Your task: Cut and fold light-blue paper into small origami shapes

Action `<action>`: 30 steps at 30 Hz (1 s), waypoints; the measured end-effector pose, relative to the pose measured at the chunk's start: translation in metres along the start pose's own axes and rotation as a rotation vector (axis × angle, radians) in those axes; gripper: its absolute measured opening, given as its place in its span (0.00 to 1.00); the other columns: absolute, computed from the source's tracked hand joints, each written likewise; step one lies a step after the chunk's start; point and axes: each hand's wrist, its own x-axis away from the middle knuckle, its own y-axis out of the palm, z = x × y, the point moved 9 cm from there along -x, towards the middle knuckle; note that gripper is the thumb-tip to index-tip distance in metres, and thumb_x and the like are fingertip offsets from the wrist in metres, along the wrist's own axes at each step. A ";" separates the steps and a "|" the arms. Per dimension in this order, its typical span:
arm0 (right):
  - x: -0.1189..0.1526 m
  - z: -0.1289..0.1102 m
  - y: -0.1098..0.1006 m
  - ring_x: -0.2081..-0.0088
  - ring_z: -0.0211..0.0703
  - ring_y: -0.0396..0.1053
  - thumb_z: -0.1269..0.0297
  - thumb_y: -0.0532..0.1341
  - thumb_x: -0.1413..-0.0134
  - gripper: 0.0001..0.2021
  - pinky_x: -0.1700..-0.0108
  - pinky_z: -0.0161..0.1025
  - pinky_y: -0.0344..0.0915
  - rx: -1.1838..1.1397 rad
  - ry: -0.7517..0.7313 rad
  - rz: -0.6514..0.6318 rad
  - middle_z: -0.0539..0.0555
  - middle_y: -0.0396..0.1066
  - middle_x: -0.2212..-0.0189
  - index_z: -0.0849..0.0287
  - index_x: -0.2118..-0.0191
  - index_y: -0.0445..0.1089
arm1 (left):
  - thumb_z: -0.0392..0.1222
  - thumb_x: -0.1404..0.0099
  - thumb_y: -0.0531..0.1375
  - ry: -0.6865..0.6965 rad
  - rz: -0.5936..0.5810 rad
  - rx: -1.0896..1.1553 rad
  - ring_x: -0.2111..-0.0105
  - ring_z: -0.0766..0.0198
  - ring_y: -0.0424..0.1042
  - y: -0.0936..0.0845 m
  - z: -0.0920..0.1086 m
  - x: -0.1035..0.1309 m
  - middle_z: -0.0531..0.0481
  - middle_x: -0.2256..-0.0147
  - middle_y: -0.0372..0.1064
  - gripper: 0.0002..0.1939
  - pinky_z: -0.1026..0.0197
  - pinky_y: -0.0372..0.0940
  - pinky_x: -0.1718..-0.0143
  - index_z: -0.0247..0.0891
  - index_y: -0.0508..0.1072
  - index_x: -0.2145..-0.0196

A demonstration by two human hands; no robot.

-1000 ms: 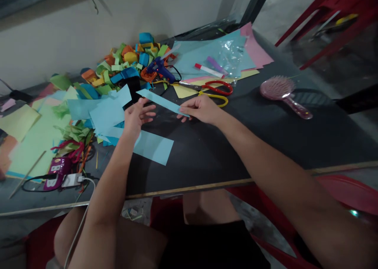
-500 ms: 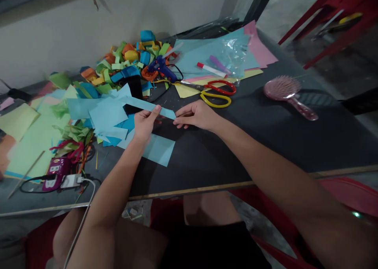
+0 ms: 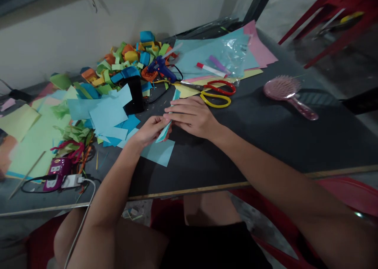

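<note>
A folded light blue paper strip (image 3: 164, 132) is held above the dark table, tilted from lower left to upper right. My left hand (image 3: 152, 129) pinches its lower part between thumb and fingers. My right hand (image 3: 193, 116) lies along its upper part, fingers close together and pressed on the paper. Beneath my hands a light blue rectangle of paper (image 3: 161, 153) rests on the table. Scissors (image 3: 217, 93) with one red and one yellow handle lie just beyond my right hand. More blue paper pieces (image 3: 109, 113) are heaped to the left.
Folded colourful paper pieces (image 3: 131, 56) are piled by the wall, beside a blue glue gun (image 3: 162, 67). A pink hairbrush (image 3: 283, 88) lies at the right. Paper sheets and a marker (image 3: 212, 69) are at the back. A purple device (image 3: 57, 172) with cables sits front left.
The strip has turned from nearly level to a steep slant and appears folded along its length. My right hand has moved over its upper part; my left hand has shifted slightly right and down.
</note>
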 end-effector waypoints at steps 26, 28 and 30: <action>-0.001 0.032 -0.005 0.60 0.47 0.76 0.57 0.61 0.39 0.11 0.55 0.43 0.67 -0.104 0.258 -0.089 0.52 0.81 0.63 0.50 0.58 0.80 | 0.54 0.38 0.64 0.444 0.569 -0.645 0.71 0.62 0.75 -0.037 0.041 0.022 0.49 0.72 0.78 0.14 0.63 0.67 0.69 0.42 0.83 0.66; -0.001 0.031 -0.003 0.60 0.47 0.77 0.57 0.61 0.39 0.11 0.56 0.42 0.67 -0.119 0.305 -0.089 0.51 0.81 0.62 0.49 0.59 0.80 | 0.53 0.38 0.64 0.437 0.551 -0.674 0.72 0.63 0.75 -0.033 0.040 0.021 0.50 0.74 0.77 0.13 0.63 0.66 0.70 0.42 0.82 0.67; 0.000 0.029 -0.002 0.61 0.47 0.77 0.58 0.61 0.39 0.10 0.58 0.41 0.67 -0.138 0.349 -0.077 0.50 0.81 0.63 0.49 0.60 0.81 | 0.52 0.38 0.64 0.439 0.549 -0.690 0.74 0.64 0.74 -0.029 0.040 0.021 0.51 0.75 0.77 0.12 0.63 0.66 0.71 0.41 0.82 0.68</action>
